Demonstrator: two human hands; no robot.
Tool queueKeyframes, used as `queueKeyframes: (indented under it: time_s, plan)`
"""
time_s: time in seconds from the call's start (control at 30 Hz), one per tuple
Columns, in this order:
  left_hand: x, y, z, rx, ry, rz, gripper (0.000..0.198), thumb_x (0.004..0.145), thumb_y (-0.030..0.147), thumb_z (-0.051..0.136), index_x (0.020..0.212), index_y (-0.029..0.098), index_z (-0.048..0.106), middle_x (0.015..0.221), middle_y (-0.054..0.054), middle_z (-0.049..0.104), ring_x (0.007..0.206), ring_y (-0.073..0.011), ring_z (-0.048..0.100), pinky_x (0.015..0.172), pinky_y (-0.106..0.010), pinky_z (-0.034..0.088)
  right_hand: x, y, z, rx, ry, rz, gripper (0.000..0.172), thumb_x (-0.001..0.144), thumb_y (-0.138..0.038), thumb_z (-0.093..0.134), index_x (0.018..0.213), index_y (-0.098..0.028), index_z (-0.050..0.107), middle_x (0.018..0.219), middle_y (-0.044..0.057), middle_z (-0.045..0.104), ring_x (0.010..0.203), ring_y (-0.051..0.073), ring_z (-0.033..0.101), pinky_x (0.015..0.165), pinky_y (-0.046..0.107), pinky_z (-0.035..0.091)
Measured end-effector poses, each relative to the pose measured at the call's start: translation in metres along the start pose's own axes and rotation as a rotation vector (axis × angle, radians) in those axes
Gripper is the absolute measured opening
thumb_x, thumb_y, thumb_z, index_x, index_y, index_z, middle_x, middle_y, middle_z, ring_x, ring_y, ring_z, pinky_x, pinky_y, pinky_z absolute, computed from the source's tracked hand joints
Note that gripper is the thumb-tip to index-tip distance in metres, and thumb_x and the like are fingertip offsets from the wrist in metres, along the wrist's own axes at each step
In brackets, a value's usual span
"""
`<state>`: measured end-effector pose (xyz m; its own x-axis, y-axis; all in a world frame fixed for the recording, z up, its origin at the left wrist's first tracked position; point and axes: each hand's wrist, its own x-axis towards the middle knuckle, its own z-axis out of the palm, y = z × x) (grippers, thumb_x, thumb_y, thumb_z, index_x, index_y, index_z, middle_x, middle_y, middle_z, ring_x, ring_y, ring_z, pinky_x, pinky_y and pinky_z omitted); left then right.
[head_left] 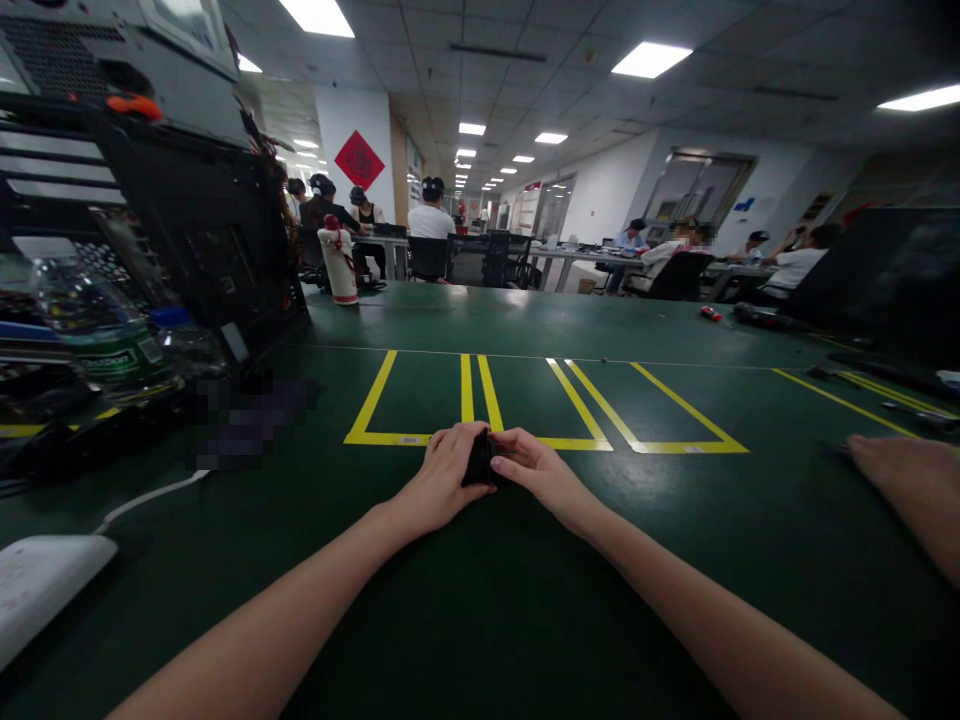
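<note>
A small black object (479, 463) with a dark, boxy outline is between my two hands, low over the green tabletop (480, 600); I cannot make out its kind. My left hand (439, 475) is closed around its left side, fingers over the top and thumb at the bottom. From the other side, my right hand (546, 474) has its bent fingers and thumb tips against the object's right edge. Fingers cover much of it. Just beyond both hands, yellow tape (570, 443) marks out several boxes on the table.
An open computer case (217, 240) and water bottles (116, 330) stand at left, near a white power strip (52, 580) with a cable. A patterned white bottle (340, 265) is farther back. Another person's hand (907, 485) rests at the right edge, near small tools.
</note>
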<state>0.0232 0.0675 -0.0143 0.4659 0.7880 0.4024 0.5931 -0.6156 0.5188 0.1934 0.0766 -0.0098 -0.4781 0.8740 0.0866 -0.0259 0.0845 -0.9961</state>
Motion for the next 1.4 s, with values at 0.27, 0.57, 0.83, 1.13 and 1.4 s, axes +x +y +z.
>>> queueKeyframes:
  time_s: [0.27,0.57,0.83,1.13,1.4]
  plan:
    - [0.0002,0.0006,-0.0004,0.003,0.018,0.023,0.058,0.068,0.024,0.061,0.116,0.024,0.028,0.115,-0.006,0.041,0.107,-0.0232,0.041,0.093,-0.043,0.028,-0.0004,-0.0004,0.0014,0.024,0.026,-0.023,0.02,0.071,-0.022,0.058,0.088,-0.021,0.048,0.096,0.001,0.053,0.091,0.014,0.053,0.083,0.034,0.041]
    - [-0.0006,0.0011,-0.0012,-0.012,-0.005,-0.006,0.057,0.07,0.024,0.059,0.117,0.025,0.027,0.118,-0.005,0.04,0.109,-0.0238,0.038,0.094,-0.043,0.028,-0.0016,-0.0019,-0.0008,0.0,-0.048,-0.009,0.031,0.07,-0.022,0.058,0.098,-0.023,0.046,0.103,0.003,0.051,0.097,0.016,0.052,0.086,0.036,0.04]
    - [-0.0007,0.0046,-0.0028,-0.011,-0.005,-0.013,0.057,0.07,0.023,0.06,0.117,0.025,0.027,0.117,-0.005,0.04,0.109,-0.0241,0.039,0.092,-0.045,0.03,-0.0019,-0.0021,0.0009,-0.015,0.022,-0.027,0.022,0.071,-0.024,0.057,0.091,-0.022,0.049,0.099,0.002,0.051,0.093,0.014,0.052,0.084,0.034,0.041]
    - [-0.003,0.0079,-0.0031,-0.023,-0.016,-0.007,0.057,0.07,0.023,0.059,0.117,0.026,0.027,0.117,-0.004,0.04,0.111,-0.0238,0.037,0.093,-0.044,0.031,-0.0075,-0.0045,-0.0016,0.029,-0.049,-0.008,0.031,0.068,-0.022,0.06,0.096,-0.022,0.047,0.105,0.003,0.049,0.098,0.016,0.051,0.087,0.036,0.04]
    - [-0.0022,0.0074,-0.0034,-0.017,-0.021,0.015,0.056,0.07,0.022,0.06,0.116,0.025,0.028,0.115,-0.004,0.041,0.109,-0.0232,0.038,0.093,-0.044,0.031,-0.0062,-0.0029,0.0011,0.045,0.004,-0.014,0.021,0.069,-0.022,0.059,0.087,-0.021,0.047,0.092,0.0,0.052,0.088,0.013,0.053,0.078,0.03,0.043]
